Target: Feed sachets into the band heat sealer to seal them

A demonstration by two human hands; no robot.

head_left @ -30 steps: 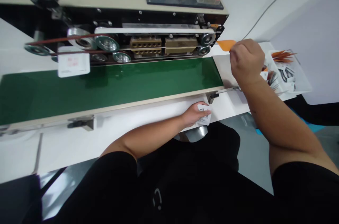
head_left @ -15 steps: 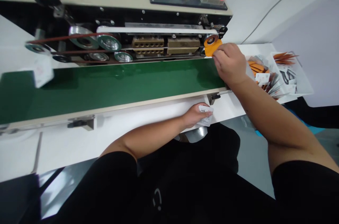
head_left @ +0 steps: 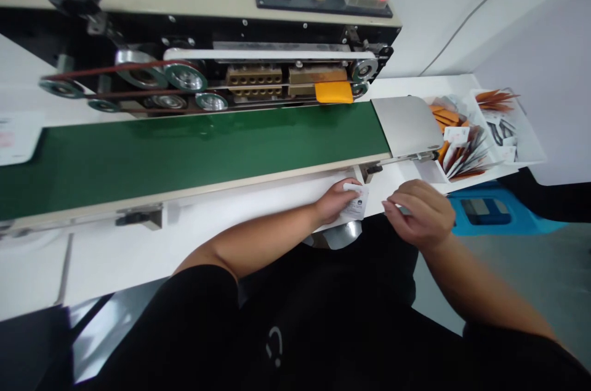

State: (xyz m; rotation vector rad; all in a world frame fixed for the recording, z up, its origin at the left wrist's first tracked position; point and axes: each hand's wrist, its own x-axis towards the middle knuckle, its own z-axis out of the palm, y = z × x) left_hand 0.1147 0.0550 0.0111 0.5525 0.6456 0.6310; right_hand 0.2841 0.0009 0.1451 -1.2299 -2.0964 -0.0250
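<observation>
Head view: white sachet [head_left: 356, 203] was pinched by left hand [head_left: 333, 201], right hand [head_left: 420, 215] was held curled and empty, orange sachet [head_left: 333, 92] was taken into band sealer [head_left: 268, 54], more sachets [head_left: 464, 157] were left in white plastic tray [head_left: 530, 148].

Bright, even, diffuse light; soft glare lies along the green conveyor belt [head_left: 194, 148] at 9 o'clock, shadows stay faint. Wide-angle bend at the frame edges, white sachet [head_left: 13, 137] at 9 o'clock slightly soft, black shorts [head_left: 152, 335] at 7 o'clock nearly detail-free.

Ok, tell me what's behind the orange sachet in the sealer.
The orange sachet lies across the brass sealing block; the block's top shows, its lower part is hidden.
</observation>
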